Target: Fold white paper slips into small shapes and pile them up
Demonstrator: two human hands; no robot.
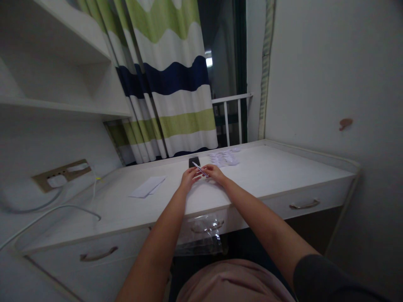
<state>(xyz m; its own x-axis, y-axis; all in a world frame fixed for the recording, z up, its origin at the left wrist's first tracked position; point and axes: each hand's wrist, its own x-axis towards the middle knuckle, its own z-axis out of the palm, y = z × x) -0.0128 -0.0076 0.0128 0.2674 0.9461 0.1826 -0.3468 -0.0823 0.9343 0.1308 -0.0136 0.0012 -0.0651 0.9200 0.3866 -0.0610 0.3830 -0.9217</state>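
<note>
Both hands meet above the middle of the white desk, on a small folded piece of white paper [199,167] held at a slant. My left hand [189,178] has its fingers closed on the paper's left side. From the right, my right hand [214,173] pinches the other end. Just behind the paper lies a dark flat object [194,161], partly covered by the hands. Several folded white paper pieces [225,157] form a loose group behind my right hand. Flat white sheets [148,186] lie to the left of my left hand.
The white desk [267,172] has a raised rim and drawers with metal handles [304,204]. Clear plastic [204,230] hangs at the middle drawer. A cable [63,207] runs across the left end near a wall socket [61,174]. A striped curtain [185,121] hangs behind.
</note>
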